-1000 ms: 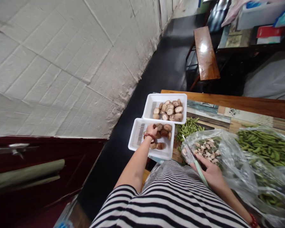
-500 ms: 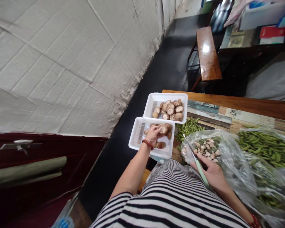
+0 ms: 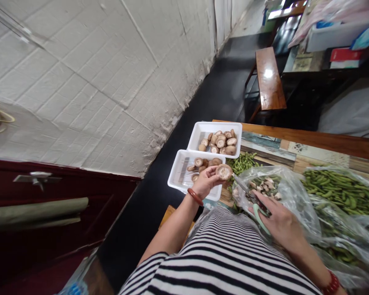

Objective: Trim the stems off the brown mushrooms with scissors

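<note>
My left hand (image 3: 206,181) pinches a brown mushroom (image 3: 224,172), its pale underside turned up, over the right edge of the near white tray (image 3: 176,180). Several whole mushrooms (image 3: 198,162) lie in that tray. Green-handled scissors (image 3: 258,217) are in my right hand (image 3: 276,215), their blade tips close to the held mushroom's right side; whether they touch it I cannot tell. Beneath the scissors, a clear plastic bag (image 3: 290,180) holds cut mushroom stems (image 3: 266,186). The far white tray (image 3: 193,141) contains a heap of mushrooms (image 3: 221,141).
Green bean pods (image 3: 242,162) lie on the wood-patterned table (image 3: 313,153) beside the trays. More pods (image 3: 341,188) fill plastic bags at the right. A wooden bench (image 3: 269,78) stands beyond the table, and a white wall (image 3: 110,73) runs along the left.
My left hand has lifted a mushroom from the near tray and moved right. The scissors in my right hand have turned and come up towards it.
</note>
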Tool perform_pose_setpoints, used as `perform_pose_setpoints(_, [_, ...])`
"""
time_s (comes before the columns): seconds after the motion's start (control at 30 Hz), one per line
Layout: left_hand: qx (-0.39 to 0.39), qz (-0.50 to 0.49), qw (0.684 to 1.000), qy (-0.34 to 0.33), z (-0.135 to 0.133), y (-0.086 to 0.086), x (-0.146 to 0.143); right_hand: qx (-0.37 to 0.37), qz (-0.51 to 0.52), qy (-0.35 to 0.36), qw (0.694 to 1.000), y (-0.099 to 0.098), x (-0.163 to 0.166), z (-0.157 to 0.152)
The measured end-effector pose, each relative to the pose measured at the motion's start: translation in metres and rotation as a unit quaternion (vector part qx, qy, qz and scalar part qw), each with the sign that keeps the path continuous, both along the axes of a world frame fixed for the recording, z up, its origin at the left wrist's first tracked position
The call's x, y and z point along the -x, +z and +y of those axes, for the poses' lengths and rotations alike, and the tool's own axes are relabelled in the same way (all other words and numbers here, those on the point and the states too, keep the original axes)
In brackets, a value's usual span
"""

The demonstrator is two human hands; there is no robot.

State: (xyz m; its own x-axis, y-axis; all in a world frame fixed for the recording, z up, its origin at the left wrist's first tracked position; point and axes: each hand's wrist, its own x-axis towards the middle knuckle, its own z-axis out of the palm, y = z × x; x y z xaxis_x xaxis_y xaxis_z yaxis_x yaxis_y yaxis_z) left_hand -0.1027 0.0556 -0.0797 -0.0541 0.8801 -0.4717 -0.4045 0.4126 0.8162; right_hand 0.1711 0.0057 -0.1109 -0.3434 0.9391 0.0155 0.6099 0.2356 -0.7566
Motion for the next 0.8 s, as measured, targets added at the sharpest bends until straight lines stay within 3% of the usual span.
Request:
perform_pose_setpoints(0.13, [0.004,0.007,1.000,-0.003,-0.010,0.003,-0.001,-0.028,-0.001,0.008,1.000,0.006,-0.001,0.001])
perform_pose_setpoints(0.27, [0.024,0.029,0.999,0.009,-0.011,-0.008,0.003,0.007,0.013,-0.042,0.999,-0.003,-0.003,-0.003])
perform_pose_setpoints(0.37, [0.042,0.045,0.998,0.012,0.007,-0.021,0.007,0.045,0.017,-0.062,0.997,-0.013,-0.005,-0.007])
perform_pose_setpoints(0.6, [0.032,0.088,0.993,0.071,0.085,-0.033,0.028,0.125,0.060,-0.090,0.986,-0.014,-0.002,-0.015])
perform_pose_setpoints(0.7, [0.071,0.130,0.986,0.082,0.089,-0.045,0.046,0.136,0.071,-0.087,0.984,-0.010,0.004,-0.015])
perform_pose_setpoints(0.8, [0.114,0.158,0.979,0.059,0.077,-0.064,0.058,0.147,0.075,-0.086,0.983,-0.006,0.009,-0.013])
